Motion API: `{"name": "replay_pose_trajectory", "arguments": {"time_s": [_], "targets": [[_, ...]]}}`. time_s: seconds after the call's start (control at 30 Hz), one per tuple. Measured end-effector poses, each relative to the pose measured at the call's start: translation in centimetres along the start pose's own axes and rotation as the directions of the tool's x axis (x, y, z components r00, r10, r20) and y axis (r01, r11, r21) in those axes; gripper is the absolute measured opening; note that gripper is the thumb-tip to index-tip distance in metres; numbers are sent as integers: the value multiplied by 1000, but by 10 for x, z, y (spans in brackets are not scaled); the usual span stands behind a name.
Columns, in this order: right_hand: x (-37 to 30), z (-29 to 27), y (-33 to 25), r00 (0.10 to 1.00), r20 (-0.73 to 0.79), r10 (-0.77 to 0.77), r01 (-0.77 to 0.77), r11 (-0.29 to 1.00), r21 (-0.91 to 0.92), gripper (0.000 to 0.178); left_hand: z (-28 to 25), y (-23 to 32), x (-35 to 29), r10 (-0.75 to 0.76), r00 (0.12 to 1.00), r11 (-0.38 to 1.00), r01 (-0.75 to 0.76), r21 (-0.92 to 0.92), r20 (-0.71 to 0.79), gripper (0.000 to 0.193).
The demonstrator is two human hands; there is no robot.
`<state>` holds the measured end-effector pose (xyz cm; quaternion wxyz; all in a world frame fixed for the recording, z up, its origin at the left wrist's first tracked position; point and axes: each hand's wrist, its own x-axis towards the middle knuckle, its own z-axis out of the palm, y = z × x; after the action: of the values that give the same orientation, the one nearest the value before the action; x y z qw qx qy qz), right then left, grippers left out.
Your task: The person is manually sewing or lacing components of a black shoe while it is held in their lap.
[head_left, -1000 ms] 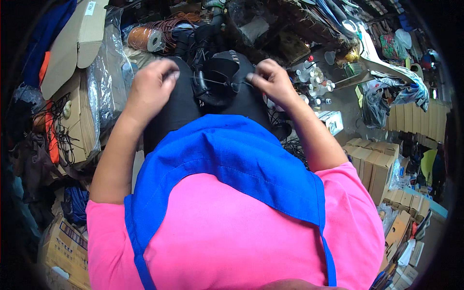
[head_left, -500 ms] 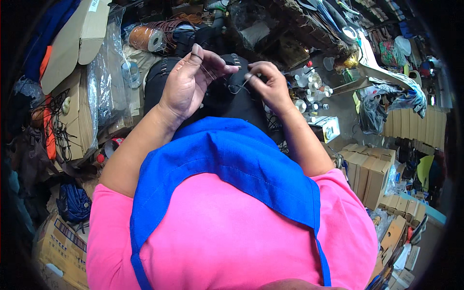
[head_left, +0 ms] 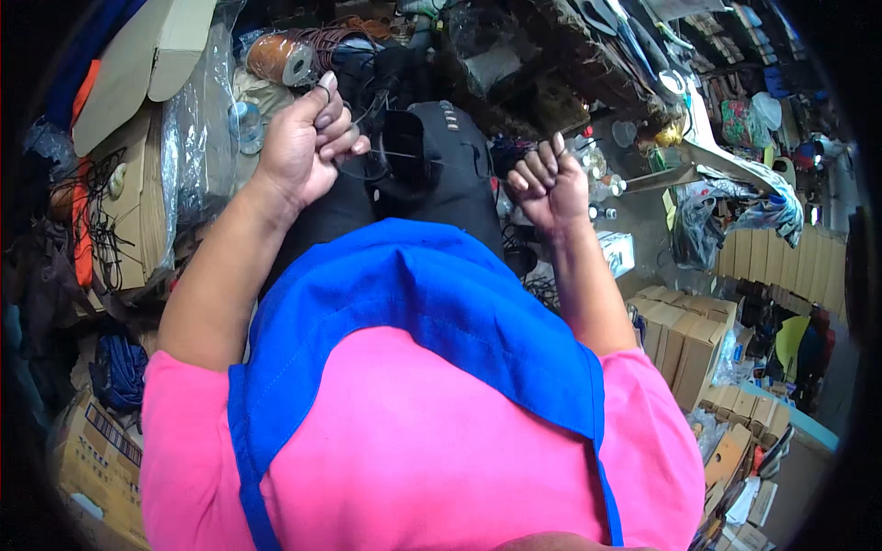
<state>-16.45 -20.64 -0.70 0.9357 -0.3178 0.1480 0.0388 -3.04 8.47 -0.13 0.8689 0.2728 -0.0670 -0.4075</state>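
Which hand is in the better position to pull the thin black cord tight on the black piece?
Probably the left hand: the black cord loops by its fingers, right beside the black piece. The right hand is a closed fist further off to the side.

Black shoe upper (head_left: 432, 174), orange-brown cord spool (head_left: 280, 57) left of it, blue apron (head_left: 423, 312), pink shirt (head_left: 432, 441) below.
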Motion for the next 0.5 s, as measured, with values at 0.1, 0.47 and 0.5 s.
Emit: {"name": "replay_pose_trajectory", "arguments": {"time_s": [0.1, 0.47, 0.5], "targets": [[-4, -3, -4, 996, -92, 2, -4, 1000, -23, 39, 36, 14, -3, 47, 947, 974, 26, 224, -316, 36], [1, 22, -54, 985, 55, -166, 73, 101, -992, 47, 13, 50, -42, 258, 959, -171, -71, 983, 114, 35], [15, 54, -43, 988, 135, -72, 142, 96, -985, 48, 21, 31, -35, 163, 952, -265, -209, 941, 258, 34]]}}
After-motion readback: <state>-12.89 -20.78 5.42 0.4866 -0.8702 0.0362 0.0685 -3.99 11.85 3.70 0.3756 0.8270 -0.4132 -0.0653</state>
